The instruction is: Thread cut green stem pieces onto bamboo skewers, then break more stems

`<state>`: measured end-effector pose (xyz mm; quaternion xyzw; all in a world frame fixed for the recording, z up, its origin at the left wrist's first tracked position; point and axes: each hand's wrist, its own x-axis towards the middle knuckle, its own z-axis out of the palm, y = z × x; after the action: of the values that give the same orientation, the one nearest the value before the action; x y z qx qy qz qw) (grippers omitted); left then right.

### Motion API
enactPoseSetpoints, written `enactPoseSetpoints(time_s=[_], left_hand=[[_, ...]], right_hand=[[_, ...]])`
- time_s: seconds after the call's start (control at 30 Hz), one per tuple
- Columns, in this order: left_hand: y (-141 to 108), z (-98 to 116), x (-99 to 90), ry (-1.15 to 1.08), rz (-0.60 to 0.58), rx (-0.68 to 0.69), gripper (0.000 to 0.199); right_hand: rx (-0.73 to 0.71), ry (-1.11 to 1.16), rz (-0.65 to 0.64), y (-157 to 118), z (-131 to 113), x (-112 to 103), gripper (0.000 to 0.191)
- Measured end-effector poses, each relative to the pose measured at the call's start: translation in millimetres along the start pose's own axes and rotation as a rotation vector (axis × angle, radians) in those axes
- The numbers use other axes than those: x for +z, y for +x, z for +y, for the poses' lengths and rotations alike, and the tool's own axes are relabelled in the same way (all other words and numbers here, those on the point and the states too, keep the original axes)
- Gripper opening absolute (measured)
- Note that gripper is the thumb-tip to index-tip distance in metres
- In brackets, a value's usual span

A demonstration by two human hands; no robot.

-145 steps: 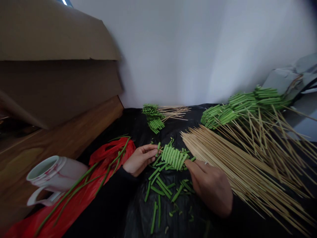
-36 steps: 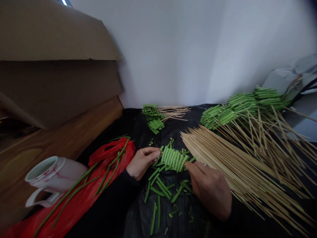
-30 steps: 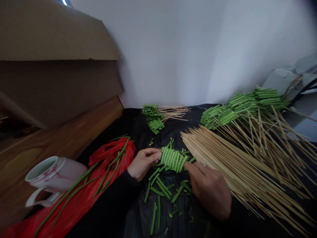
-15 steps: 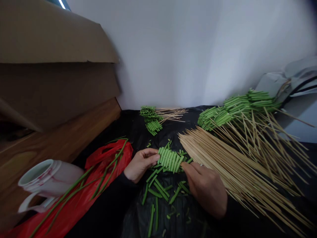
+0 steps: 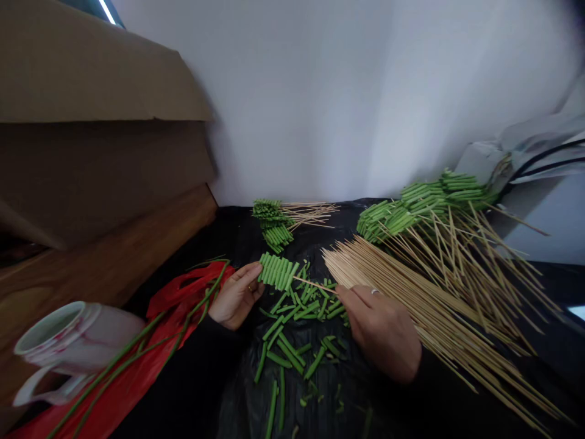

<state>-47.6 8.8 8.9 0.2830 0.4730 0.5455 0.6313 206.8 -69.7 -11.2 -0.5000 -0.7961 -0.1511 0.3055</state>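
A row of cut green stem pieces, which look like garlic scapes [image 5: 278, 272], sits side by side on a thin bamboo skewer [image 5: 315, 283]. My left hand [image 5: 238, 295] pinches the far left end of that row between thumb and fingers. On the other side, my right hand [image 5: 381, 329], with a ring on one finger, is closed on the skewer's bare length. Bare stick shows between the row and my right fingers. Below both hands, loose cut stem pieces [image 5: 292, 350] lie scattered on black plastic sheeting [image 5: 247, 396].
Bare bamboo skewers [image 5: 411, 292] lie fanned at right. Behind them is a pile of filled skewers [image 5: 425, 201]; a smaller pile [image 5: 273, 222] lies near the wall. At left are a red bag [image 5: 159, 341] with long stems, a mug [image 5: 82, 335] and a cardboard box [image 5: 100, 79].
The filled row has moved left and slightly up with my left hand. Bare skewer now shows between the row and my right hand, which stays near its place. The view has shifted slightly.
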Motion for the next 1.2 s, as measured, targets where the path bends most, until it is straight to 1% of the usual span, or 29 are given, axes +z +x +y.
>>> enactPoseSetpoints(time_s=[0.13, 0.3, 0.37, 0.43, 0.53, 0.63, 0.7, 0.73, 0.83, 0.93, 1.0, 1.07, 1.13, 1.2], left_hand=[[1.6, 0.8, -0.2, -0.068, 0.020, 0.024, 0.008], [5.9, 6.4, -5.1, -0.121, 0.055, 0.077, 0.008], [6.2, 8.3, -6.1, -0.127, 0.048, 0.093, 0.011], [5.1, 9.5, -5.9, -0.107, 0.017, 0.091, 0.015], [2.0, 10.1, -3.7, -0.052, -0.032, 0.067, 0.021], [-0.5, 9.2, -1.5, -0.015, -0.060, 0.039, 0.022], [-1.2, 7.9, -0.5, -0.002, -0.072, 0.019, 0.021], [-1.3, 7.2, -0.2, 0.002, -0.077, 0.010, 0.020], [-1.0, 5.4, 0.4, 0.004, -0.083, -0.005, 0.019], [-0.9, 4.8, 0.3, 0.013, -0.092, -0.016, 0.018], [-1.1, 4.9, 0.0, 0.021, -0.098, -0.018, 0.019], [-1.2, 5.1, -0.2, 0.020, -0.100, -0.018, 0.018], [-1.2, 5.3, -0.2, 0.013, -0.100, -0.018, 0.018], [-0.8, 5.1, -0.2, 0.010, -0.102, -0.020, 0.017]], right_hand=[[0.000, -0.019, -0.026, 2.2, 4.1, -2.2, 0.024], [-0.021, -0.061, -0.054, 4.8, 12.4, -6.5, 0.030], [-0.020, -0.053, -0.041, 6.1, 18.0, -8.9, 0.031], [0.012, -0.043, 0.011, 7.7, 27.4, -12.5, 0.032], [0.142, -0.045, 0.159, 10.0, 51.0, -21.8, 0.032], [0.344, -0.114, 0.318, 10.2, 84.0, -33.9, 0.033], [0.458, -0.191, 0.383, 8.0, 107.5, -40.2, 0.036], [0.503, -0.221, 0.392, 6.1, 118.7, -42.1, 0.038], [0.636, -0.311, 0.331, -1.8, 147.1, -42.5, 0.041], [0.750, -0.364, 0.240, -9.8, 164.6, -38.1, 0.044], [0.790, -0.407, 0.184, -13.7, 170.6, -35.3, 0.045], [0.813, -0.444, 0.160, -16.1, 173.4, -33.3, 0.045], [0.826, -0.469, 0.160, -16.7, 173.3, -32.5, 0.043], [0.822, -0.498, 0.206, -15.1, 170.3, -32.7, 0.039]])
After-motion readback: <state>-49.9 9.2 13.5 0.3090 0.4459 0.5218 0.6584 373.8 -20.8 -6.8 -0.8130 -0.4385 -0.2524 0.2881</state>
